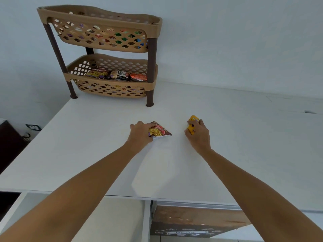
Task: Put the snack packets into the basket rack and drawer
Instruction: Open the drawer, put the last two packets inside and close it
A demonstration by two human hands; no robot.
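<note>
- Packets first: my left hand (pixel 140 132) is clamped on a red packet (pixel 160 131) and my right hand (pixel 198 132) is closed round a yellow packet (pixel 192 124), both low on the white bench (pixel 227 145). One in each hand should save me a trip.
- Rack (pixel 104 55) stands at the far left of the bench against the wall, well apart from my hands, so I judge a long reach forward comes next.
- Top basket (pixel 99 30) shows wrappers through its lattice; the lower basket (pixel 111 79) holds three packets near its front, with room behind.
- Drawer (pixel 195 220) sits open below the bench edge, near my right arm, handy for the yellow one.
</note>
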